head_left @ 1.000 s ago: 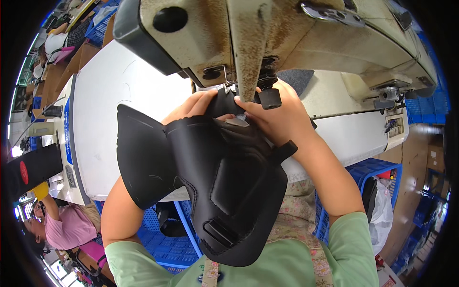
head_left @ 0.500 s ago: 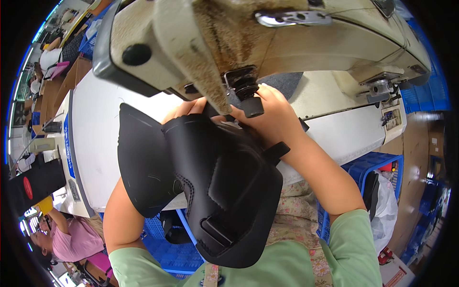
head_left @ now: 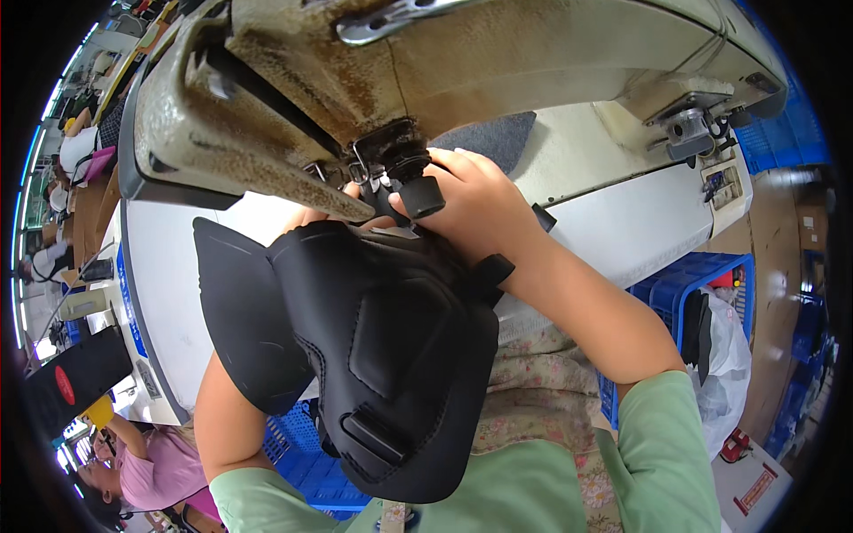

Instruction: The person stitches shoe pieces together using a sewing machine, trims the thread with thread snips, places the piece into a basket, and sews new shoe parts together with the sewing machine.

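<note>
A black padded, stitched piece point(head_left: 400, 338), shaped like a knee pad with a broad flap point(head_left: 240, 311) at its left, hangs from the sewing machine toward my lap. A strap buckle sits near its lower end. My right hand point(head_left: 480, 204) is closed on its far edge, fingers bent close beside the machine's needle area and a black knob point(head_left: 419, 195). My left hand point(head_left: 306, 216) grips the far left edge; the machine head and the piece cover most of it, and only some fingers show. The stitching point itself is hidden.
The sewing machine point(head_left: 533, 53) arches over the white table point(head_left: 613, 226). Dark grey fabric point(head_left: 489, 142) lies behind my right hand. Blue baskets stand below the table, one at the right point(head_left: 693, 275) holding a plastic bag. A co-worker in pink point(head_left: 169, 471) sits at the left.
The view has shifted, so the machine head and black piece appear farther left. Both hands stay on the piece beside the needle area, and the piece hangs slightly more upright.
</note>
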Action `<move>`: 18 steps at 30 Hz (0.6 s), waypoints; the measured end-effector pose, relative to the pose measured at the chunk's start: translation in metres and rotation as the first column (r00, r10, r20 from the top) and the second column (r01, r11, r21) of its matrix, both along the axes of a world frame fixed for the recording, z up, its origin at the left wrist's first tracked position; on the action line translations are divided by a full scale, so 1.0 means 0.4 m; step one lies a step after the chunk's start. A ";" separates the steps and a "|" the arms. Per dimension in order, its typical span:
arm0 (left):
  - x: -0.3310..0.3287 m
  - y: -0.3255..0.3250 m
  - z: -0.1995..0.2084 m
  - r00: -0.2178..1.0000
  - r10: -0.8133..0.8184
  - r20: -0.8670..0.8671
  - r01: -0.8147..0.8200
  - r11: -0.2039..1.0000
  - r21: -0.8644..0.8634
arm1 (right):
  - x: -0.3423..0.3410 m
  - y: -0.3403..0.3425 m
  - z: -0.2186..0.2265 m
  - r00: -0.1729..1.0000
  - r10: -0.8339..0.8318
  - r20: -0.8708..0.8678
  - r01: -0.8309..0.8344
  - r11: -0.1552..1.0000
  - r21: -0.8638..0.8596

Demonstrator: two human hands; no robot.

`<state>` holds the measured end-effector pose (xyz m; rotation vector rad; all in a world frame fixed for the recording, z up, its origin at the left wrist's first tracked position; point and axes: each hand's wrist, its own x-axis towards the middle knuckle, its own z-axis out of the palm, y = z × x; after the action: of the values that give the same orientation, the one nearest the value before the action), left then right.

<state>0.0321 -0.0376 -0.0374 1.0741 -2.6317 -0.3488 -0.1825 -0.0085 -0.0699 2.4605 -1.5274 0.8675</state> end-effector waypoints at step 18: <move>-0.013 -0.030 0.014 0.999 0.039 -0.001 -0.038 0.993 0.112 | -0.007 0.011 0.024 0.997 0.063 -0.050 -0.060 0.996 0.064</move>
<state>0.0268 -0.0498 -0.0317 1.1560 -2.6121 -0.4939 -0.1852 -0.0042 -0.0604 2.5652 -1.4915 0.7694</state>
